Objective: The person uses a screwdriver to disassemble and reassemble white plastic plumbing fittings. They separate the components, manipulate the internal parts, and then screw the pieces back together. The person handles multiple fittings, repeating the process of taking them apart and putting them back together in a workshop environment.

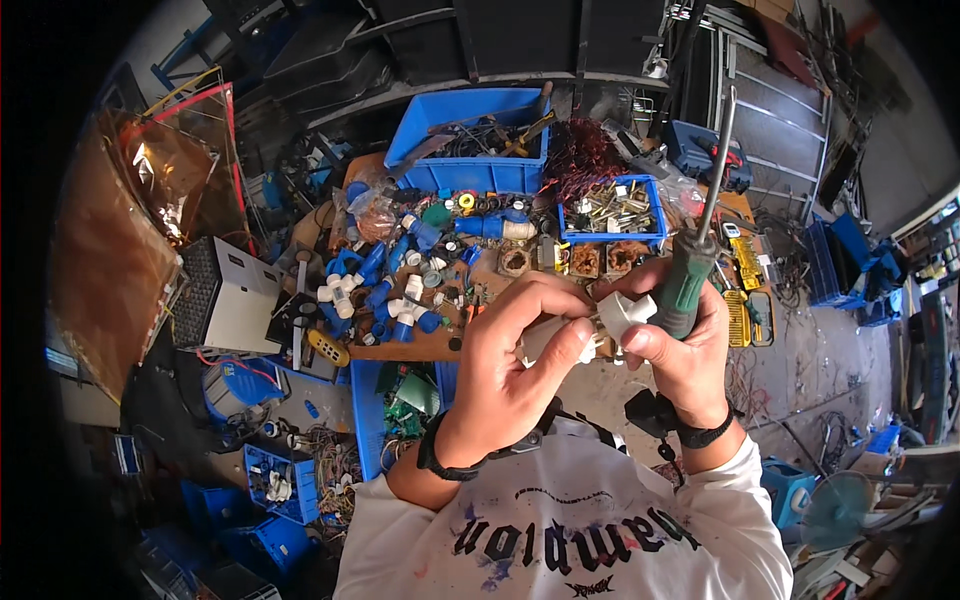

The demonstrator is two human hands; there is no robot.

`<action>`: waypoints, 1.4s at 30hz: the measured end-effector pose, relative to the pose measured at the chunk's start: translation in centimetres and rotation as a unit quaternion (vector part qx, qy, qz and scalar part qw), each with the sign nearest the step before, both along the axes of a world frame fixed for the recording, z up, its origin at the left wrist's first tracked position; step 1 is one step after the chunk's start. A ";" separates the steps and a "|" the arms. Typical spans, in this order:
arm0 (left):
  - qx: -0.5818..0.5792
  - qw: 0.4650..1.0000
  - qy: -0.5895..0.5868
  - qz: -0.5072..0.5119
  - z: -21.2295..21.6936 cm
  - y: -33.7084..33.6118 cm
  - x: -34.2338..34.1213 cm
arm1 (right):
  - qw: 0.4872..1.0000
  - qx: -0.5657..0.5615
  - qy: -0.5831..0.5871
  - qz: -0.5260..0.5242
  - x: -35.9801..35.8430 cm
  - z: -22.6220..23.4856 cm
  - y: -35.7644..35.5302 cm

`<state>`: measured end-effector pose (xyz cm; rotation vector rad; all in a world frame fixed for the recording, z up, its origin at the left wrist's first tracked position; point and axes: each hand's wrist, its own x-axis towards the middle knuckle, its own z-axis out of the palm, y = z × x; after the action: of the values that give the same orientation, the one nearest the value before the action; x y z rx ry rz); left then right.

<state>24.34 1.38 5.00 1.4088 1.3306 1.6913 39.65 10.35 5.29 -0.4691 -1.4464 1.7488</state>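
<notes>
A green-handled screwdriver point(684, 290) stands in the right hand point(690, 375), which also pinches a white plastic part point(625, 312), all in front of the blue bin point(470, 178); the left hand point(495, 365) grips a pale piece point(546, 341), perhaps joined. Both should handle light, stiff, maybe brittle, best held by their bodies. Under the bin, a cluttered wooden workbench point(385, 350); behind the bin, dark panels point(520, 45)

A brown wooden tabletop point(420, 349) carries a deep blue plastic crate point(470, 179), a shallow blue rectangular plastic tray point(612, 238) and heaped white-and-blue plastic fittings point(408, 300).
</notes>
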 end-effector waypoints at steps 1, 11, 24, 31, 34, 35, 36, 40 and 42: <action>-0.035 0.998 -0.056 -0.024 -0.1 -0.2 -0.4 | 1.000 -0.012 -0.005 0.001 -0.5 0.2 0.0; -0.030 0.998 -0.020 -0.057 0.0 0.3 -7.5 | 0.996 -0.082 -0.031 -0.016 -8.2 1.9 0.2; -0.069 0.985 0.115 -0.104 -0.2 1.5 -17.6 | 0.988 -0.084 -0.107 -0.067 -17.4 3.1 0.7; 0.006 0.981 0.082 -0.175 -1.6 2.8 -20.3 | 0.967 -0.064 -0.228 -0.096 -19.2 4.2 0.1; -0.004 0.977 0.066 -0.201 -1.8 3.0 -20.9 | 0.959 -0.049 -0.257 -0.105 -19.6 4.3 0.1; -0.009 0.976 0.062 -0.206 -1.9 3.0 -21.0 | 0.956 -0.041 -0.271 -0.107 -19.5 4.3 0.1; -0.010 0.975 0.035 -0.219 -1.9 3.1 -21.0 | 0.952 -0.029 -0.286 -0.108 -19.5 4.5 0.2; -0.027 0.972 -0.035 -0.230 -2.1 3.0 -20.7 | 0.967 -0.011 -0.244 -0.069 -18.6 4.7 0.4; -0.032 0.975 -0.030 -0.216 -1.2 2.9 -20.6 | 0.975 0.021 -0.209 -0.070 -18.5 4.4 -0.2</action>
<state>3.74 4.24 3.83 1.4687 0.9493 1.3762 21.14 10.15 9.70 -0.9361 -1.6865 1.5615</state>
